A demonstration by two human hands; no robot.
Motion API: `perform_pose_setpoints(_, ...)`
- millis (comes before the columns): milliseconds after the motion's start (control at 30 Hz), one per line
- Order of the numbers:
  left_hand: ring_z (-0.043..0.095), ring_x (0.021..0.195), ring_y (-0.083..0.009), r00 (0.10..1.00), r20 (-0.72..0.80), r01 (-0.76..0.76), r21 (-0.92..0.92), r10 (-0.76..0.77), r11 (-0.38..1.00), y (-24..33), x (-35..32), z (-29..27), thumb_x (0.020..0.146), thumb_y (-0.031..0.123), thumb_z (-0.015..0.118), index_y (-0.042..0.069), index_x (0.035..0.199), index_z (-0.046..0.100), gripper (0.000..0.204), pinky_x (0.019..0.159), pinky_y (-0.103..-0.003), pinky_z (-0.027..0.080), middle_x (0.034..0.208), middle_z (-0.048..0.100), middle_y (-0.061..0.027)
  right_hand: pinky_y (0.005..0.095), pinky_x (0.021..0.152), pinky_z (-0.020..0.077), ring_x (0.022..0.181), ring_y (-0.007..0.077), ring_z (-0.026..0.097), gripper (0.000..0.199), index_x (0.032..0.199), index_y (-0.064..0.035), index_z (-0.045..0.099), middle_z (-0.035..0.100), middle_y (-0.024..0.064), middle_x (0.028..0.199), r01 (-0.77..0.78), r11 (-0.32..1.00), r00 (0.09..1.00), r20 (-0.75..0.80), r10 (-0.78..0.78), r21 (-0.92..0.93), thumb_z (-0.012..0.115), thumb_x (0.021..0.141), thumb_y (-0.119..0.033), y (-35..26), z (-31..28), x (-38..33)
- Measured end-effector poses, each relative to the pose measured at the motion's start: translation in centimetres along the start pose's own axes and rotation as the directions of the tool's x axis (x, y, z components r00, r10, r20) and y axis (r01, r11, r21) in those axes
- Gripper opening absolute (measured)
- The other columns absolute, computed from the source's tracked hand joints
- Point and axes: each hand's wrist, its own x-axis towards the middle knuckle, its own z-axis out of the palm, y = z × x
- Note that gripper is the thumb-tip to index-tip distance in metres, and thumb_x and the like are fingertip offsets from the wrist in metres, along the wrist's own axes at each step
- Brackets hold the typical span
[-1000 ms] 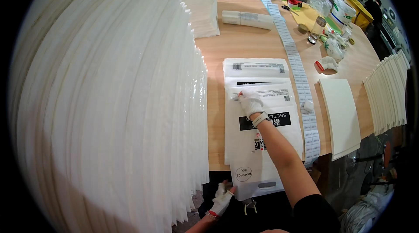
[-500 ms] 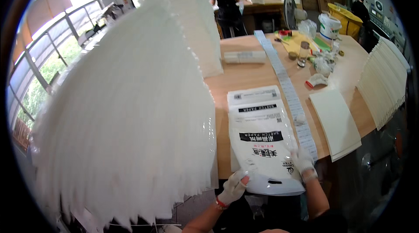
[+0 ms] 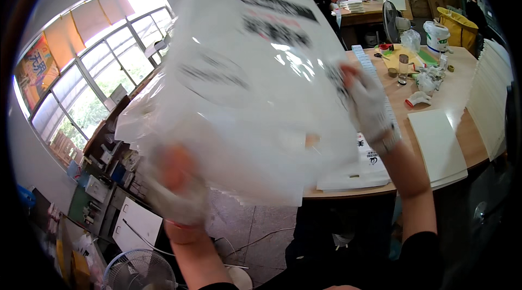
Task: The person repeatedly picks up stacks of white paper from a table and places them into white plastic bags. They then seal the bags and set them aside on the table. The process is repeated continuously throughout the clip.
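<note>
The large translucent white plastic bag with blurred black print [image 3: 244,83] is no longer lying flat on the bench: a second ago it rested on the stack, and now it is up in the air, filling the middle of the view between both hands. Half a second ago its near edge was only being pinched at the bench's near side, so the lift has been quick, and the motion blur fits that. My reading is that one bag has been separated from the pile.

The left hand [image 3: 176,186], in a pale knit glove with a reddish cuff, has its grip clamped on the bag's lower left corner. The right hand [image 3: 370,105], gloved the same way, has its grip closed on the bag's right edge.

The bag is thin, glossy film, creased and slack, catching window light. Below it, on the round-edged wooden bench [image 3: 467,143], the remaining flat white bags [image 3: 353,173] lie at the near edge. Just right of them sits a stiff, matt stack of white rectangular sheets [image 3: 437,146]. A long white strip of labels [image 3: 365,59] runs toward the far side, where small clutter and a white bucket [image 3: 436,34] stand.
</note>
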Motion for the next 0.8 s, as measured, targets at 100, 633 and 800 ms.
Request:
perform_pose_setpoints(100, 0.055, 0.086, -0.0117, 0.999, -0.019, 0.022, -0.205, -0.026, 0.979, 3.6, 9.5, -4.0, 0.090, 0.024, 0.048, 0.000, 0.109, 0.052, 0.031, 0.074, -0.024, 0.046, 0.098, 0.057, -0.0042, 0.0158, 0.055, 0.0394, 0.062, 0.0020, 0.046, 0.030, 0.103, -0.0001, 0.060, 0.055, -0.0010, 0.076, 0.125, 0.992, 0.975, 0.187, -0.117, -0.028, 0.051, 0.089, -0.025, -4.7, 7.5, 7.0)
perform_pose_setpoints(633, 0.043, 0.074, -0.0102, 0.758, -0.593, 0.486, 0.238, -0.271, 0.841, -13.1, -12.9, -14.8, 0.093, 0.033, 0.042, 0.005, 0.098, 0.051, 0.030, 0.067, -0.023, 0.036, 0.081, 0.046, 0.0007, 0.0203, 0.051, 0.0424, 0.054, 0.0060, 0.051, 0.023, 0.102, -0.0042, 0.055, 0.053, 0.0007, 0.065, -0.233, 0.949, 0.897, 0.425, 0.126, 0.211, 0.043, 0.093, -0.021, 3.5, 5.3, -0.7)
perform_pose_setpoints(800, 0.051, 0.060, -0.0142, 0.215, -0.485, 0.955, 0.285, -0.847, 0.079, -24.7, -44.2, -17.4, 0.085, 0.010, 0.045, 0.003, 0.093, 0.051, 0.012, 0.056, -0.026, 0.047, 0.072, 0.052, -0.0043, 0.0410, 0.073, 0.0469, 0.081, 0.0330, 0.059, 0.020, 0.087, -0.0058, 0.060, 0.062, 0.0152, 0.084, 0.017, 0.215, 0.846, 0.129, 0.517, -0.976, 0.054, 0.082, -0.024, 11.5, -20.4, -14.0)
